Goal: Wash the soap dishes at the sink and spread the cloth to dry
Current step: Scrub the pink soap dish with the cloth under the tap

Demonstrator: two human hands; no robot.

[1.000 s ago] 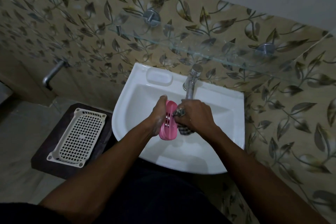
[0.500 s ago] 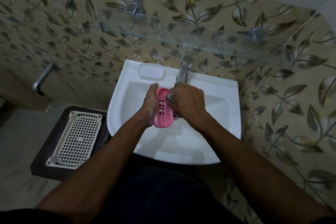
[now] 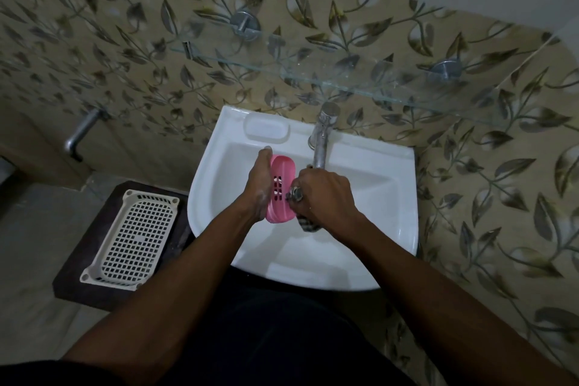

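Observation:
Over the white sink [image 3: 391, 185], my left hand [image 3: 258, 185] holds a pink slotted soap dish [image 3: 280, 193] on its edge, its inner face turned to the right. My right hand [image 3: 326, 196] is closed on a checked cloth [image 3: 308, 224] bunched against that inner face; a tail of the cloth hangs out below the fist. Soap foam sits on my left hand. The steel tap [image 3: 322, 138] stands just behind my right hand.
A white perforated plastic tray [image 3: 134, 232] lies on a dark stool [image 3: 94, 285] left of the sink. A glass shelf [image 3: 344, 78] juts from the leaf-patterned wall above the tap. A metal pipe [image 3: 81, 131] sticks out of the wall at left.
My right hand has kept rubbing the cloth up and down on the pink soap dish. The head camera's view shifted slightly; both hands stay over the basin.

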